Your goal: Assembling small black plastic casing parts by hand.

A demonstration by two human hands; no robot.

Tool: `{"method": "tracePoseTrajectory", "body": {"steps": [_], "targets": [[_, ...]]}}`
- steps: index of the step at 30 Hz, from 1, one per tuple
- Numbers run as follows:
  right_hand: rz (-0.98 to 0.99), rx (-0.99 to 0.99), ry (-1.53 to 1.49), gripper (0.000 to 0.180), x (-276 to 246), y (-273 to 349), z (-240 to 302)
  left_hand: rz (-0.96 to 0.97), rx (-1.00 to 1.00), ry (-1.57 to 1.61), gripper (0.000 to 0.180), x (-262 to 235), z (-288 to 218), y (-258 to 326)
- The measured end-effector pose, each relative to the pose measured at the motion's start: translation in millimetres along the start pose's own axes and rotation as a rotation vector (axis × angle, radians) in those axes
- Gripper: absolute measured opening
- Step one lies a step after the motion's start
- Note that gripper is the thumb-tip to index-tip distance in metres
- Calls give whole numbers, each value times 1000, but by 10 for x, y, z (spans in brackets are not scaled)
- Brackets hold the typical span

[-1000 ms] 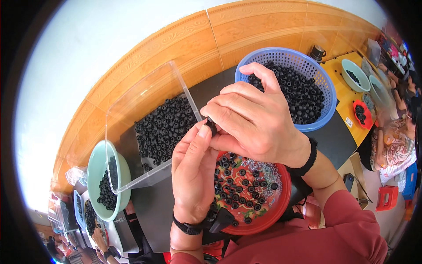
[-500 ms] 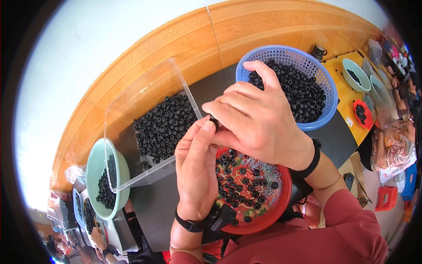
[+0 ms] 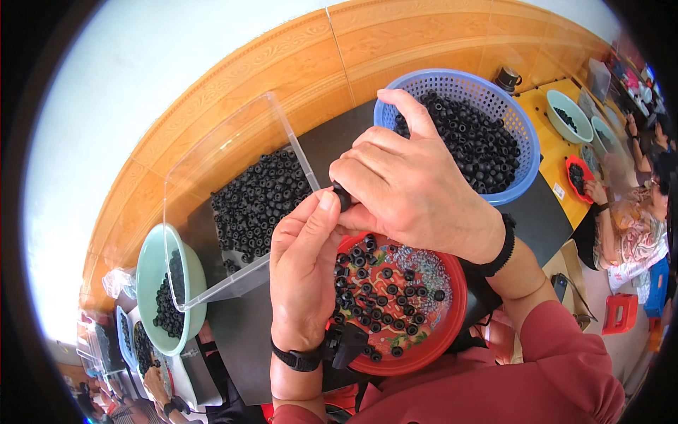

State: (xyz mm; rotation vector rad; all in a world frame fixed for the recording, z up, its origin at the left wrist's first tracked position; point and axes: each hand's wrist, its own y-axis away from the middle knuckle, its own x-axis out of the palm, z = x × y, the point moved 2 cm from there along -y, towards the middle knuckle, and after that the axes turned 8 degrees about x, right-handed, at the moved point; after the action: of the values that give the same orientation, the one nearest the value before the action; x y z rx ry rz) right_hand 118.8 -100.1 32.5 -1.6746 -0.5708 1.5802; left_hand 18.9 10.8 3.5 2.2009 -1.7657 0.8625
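hands meet above the red plate (image 3: pixel 452 332) of black rings. left hand (image 3: pixel 304 275) and right hand (image 3: pixel 417 191) both pinch one small black ring (image 3: pixel 344 196), fingers closed on it.

a small white label (image 3: pixel 558 191) sits on the yellow table (image 3: pixel 547 159), near its edge beside the blue basket (image 3: pixel 526 152).

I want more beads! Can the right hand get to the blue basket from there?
Probably yes: the right hand hovers beside the blue basket, whose top is open, though its fingers are pinching a small black piece.
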Motion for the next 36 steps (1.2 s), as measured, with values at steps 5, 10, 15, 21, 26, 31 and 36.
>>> {"method": "tracePoseTrajectory", "body": {"steps": [5, 10, 15, 21, 26, 31, 36], "targets": [[-20, -68, -5, 27, 90, 10, -34, -207, 27, -75, 25, 36, -3, 18], [-16, -108, -66, 26, 88, 19, -78, -136, 9, -82, 25, -10, 20, 12], [3, -112, -105, 24, 68, 19, -98, -93, -18, -115, 27, 29, -1, 22], [13, -79, 58, 18, -9, -2, -105, -249, 242, -706, 19, 171, -25, 74], [25, -66, 154, 17, 29, 21, 13, -298, 531, -1359, 22, 193, -107, 73], [-106, -109, 158, 8, 96, 5, 49, -266, 628, -1418, 15, 182, -121, 50], [-169, -101, 105, 8, 40, -10, 47, -268, 523, -1245, 12, 175, -134, 79]]}}
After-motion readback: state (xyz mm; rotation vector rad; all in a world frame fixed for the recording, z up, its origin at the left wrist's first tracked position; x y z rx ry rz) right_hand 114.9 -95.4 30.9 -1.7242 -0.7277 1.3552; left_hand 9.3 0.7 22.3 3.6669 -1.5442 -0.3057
